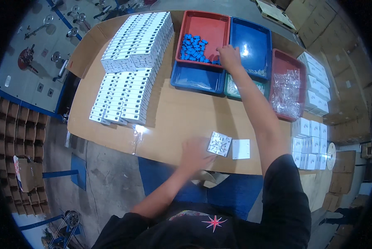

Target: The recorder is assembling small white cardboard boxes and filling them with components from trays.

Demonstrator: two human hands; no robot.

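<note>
Two hands at work on a cardboard-covered table (173,116), each on a different job. Right hand (229,57) reaches far forward, arm fully stretched, into the red tray (213,25), fingers curled down together at the edge of the heap of small blue parts (195,49); whether a part is actually pinched I cannot tell, the knuckles hide the tips. Left hand (196,154) sits close to the body at the near table edge, motion-blurred, fingers spread flat and reaching toward the grey-white square plate (220,144), touching or just short of its left edge; the blur leaves that unclear. That plate lies back side up, moulded detail showing, probably so the small pieces can be fitted into it. Just beside it on the right, apart by a narrow gap, lies a plain white square plate (241,149), smooth face up. Trays sit grouped at the far side within one arm's reach, likely so parts can be drawn without standing: a blue tray (252,41) right of the red one, another blue tray (192,76) in front, a further red tray with clear plastic bags (286,89) at far right. White boxes in long rows (130,66) fill the left of the table; more white boxes (310,141) stack at the right edge.
</note>
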